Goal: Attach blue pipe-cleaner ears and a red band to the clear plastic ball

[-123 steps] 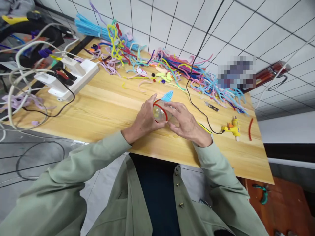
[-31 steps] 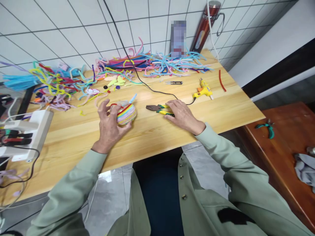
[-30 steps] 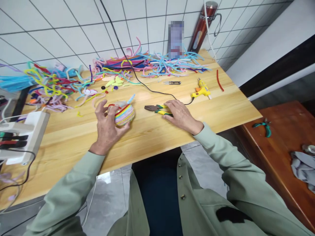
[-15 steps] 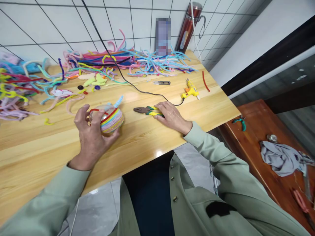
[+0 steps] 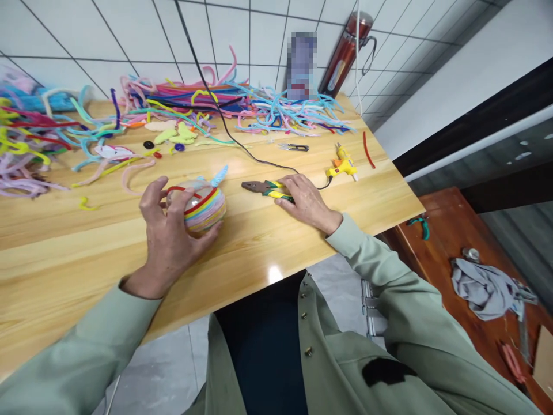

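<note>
My left hand (image 5: 175,230) grips a clear ball wrapped in striped pipe cleaners (image 5: 206,208), its bands red, yellow, blue and pink. A light blue twisted piece sticks up from the ball's top right. Fingers curl over the ball's left side while the thumb presses low on its near side. To the right, my right hand (image 5: 309,203) has its fingers around the yellow and green handles of a pair of pliers (image 5: 259,187). The pliers lie on the table, brown jaws pointing left towards the ball.
Heaped pipe cleaners (image 5: 194,99) line the wall. Behind the pliers are thread snips (image 5: 296,147) and a yellow glue gun (image 5: 343,164) with a black cord. A red flask (image 5: 345,55) leans at the back. On a lower brown surface (image 5: 436,248) lies a grey cloth (image 5: 486,288).
The camera view has shifted slightly, so the table scene sits further right. Both hands keep their places on the ball and the pliers.
</note>
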The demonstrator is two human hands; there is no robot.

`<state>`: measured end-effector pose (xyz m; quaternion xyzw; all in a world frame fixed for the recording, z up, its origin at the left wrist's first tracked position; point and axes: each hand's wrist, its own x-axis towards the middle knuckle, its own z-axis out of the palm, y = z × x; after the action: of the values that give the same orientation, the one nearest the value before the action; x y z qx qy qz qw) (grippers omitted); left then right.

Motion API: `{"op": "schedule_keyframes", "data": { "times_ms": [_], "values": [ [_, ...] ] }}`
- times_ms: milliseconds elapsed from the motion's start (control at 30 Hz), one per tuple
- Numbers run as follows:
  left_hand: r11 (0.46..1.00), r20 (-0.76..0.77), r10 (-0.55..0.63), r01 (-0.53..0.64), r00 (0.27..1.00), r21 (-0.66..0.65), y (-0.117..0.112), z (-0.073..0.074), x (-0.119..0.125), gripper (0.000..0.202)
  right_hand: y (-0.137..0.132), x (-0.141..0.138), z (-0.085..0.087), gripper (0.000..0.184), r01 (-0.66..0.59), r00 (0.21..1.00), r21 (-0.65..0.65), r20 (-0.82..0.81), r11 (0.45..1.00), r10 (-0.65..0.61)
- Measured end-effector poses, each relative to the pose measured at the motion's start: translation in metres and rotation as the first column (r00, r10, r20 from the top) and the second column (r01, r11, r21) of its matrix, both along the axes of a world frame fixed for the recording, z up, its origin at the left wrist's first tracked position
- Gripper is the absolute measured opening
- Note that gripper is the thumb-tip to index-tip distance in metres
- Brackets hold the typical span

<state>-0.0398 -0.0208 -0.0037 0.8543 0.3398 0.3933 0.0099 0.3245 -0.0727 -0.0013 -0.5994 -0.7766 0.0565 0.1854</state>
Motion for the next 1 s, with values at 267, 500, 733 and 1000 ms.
{"op": "schedule_keyframes", "data": {
  "times_ms": [267, 500, 733, 1000],
  "values": [
    [0.999, 0.019, 0.011, -0.01, 1.0, -0.03, -0.002, 0.003, -0.001, 0.098, 0.007, -0.006, 0.003, 0.049, -0.016, 0.996, -0.025, 0.084, 1.0, 0.018],
    [0.997, 0.043, 0.007, -0.004, 0.999, -0.075, -0.002, 0.002, -0.004, 0.099, -0.028, 0.044, 0.013, 0.05, 0.167, 0.984, 0.143, 0.037, 0.975, -0.174],
    [0.998, 0.065, 0.024, -0.02, 0.998, -0.063, 0.005, -0.003, -0.004, 0.097, -0.075, 0.169, 0.023, 0.055, 0.716, 0.686, 0.19, -0.018, 0.671, -0.727],
    [0.995, 0.075, 0.031, -0.023, 0.997, -0.098, 0.0, -0.001, -0.005, 0.103, -0.064, 0.177, 0.01, 0.053, 0.893, 0.441, 0.016, 0.162, 0.449, -0.883]
  ]
}}
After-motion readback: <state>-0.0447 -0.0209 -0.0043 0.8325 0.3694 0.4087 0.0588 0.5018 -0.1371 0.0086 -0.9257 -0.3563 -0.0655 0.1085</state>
